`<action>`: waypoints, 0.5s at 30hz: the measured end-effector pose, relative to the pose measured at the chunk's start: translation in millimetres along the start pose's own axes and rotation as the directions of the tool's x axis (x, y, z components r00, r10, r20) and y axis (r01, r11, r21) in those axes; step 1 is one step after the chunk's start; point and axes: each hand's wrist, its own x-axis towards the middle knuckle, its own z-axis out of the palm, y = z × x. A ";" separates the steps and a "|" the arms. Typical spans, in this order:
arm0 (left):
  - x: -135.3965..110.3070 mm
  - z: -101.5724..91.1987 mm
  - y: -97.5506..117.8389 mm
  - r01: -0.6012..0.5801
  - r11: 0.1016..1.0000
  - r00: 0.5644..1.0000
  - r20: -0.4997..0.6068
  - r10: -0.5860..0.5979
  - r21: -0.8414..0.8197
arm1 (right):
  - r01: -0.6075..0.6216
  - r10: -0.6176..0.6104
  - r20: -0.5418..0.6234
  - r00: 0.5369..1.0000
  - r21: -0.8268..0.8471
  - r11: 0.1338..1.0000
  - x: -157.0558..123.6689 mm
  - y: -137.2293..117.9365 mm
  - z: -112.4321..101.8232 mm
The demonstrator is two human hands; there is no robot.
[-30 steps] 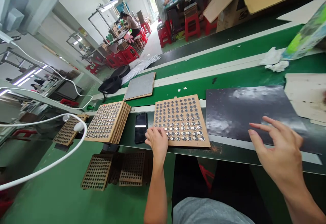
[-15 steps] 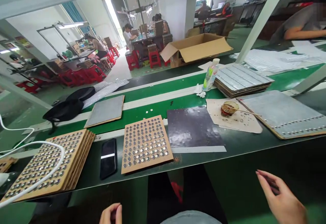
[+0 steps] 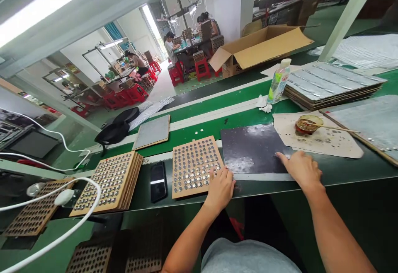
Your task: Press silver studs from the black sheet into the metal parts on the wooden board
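My left hand [image 3: 221, 185] rests at the right edge of a brown board [image 3: 194, 167] set with rows of round metal pieces. Its fingertips reach the lower left corner of a dark, glossy sheet [image 3: 255, 150], and its thumb lies over the board. On the other side, my right hand [image 3: 302, 169] lies at the sheet's right edge, thumb stretched across the surface and fingers apart from it. A pale strip [image 3: 264, 177] shows under the sheet's near edge. Neither hand visibly grips anything, though some fingertips are hard to make out.
A cup of brown liquid [image 3: 306, 126] with a stick stands on stained cardboard [image 3: 336, 142]. Behind are a bottle [image 3: 279, 82], stacked grey boards [image 3: 332, 80] and a carton [image 3: 264, 49]. Left are a phone [image 3: 158, 182], stacked studded boards [image 3: 105, 182] and a white cable [image 3: 96, 198].
Both hands have risen from below the table edge onto the table, the left to the studded board's edge, the right to the dark sheet. The view has shifted left.
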 end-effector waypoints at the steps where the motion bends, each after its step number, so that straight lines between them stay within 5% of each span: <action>1: -1.9 -1.1 -4.4 -0.003 1.000 1.000 0.023 0.003 0.013 | -0.037 0.037 0.012 0.999 0.002 0.999 4.5 1.2 -0.9; 11: -13.4 -4.7 -6.1 0.007 0.999 0.998 0.064 -0.009 0.033 | -0.025 0.005 0.215 0.977 0.090 0.996 31.1 10.0 -19.1; 15: -12.6 -2.3 -1.6 0.038 0.999 0.998 0.059 -0.036 -0.027 | 0.018 -0.097 0.334 0.938 0.232 0.973 38.2 5.7 -27.1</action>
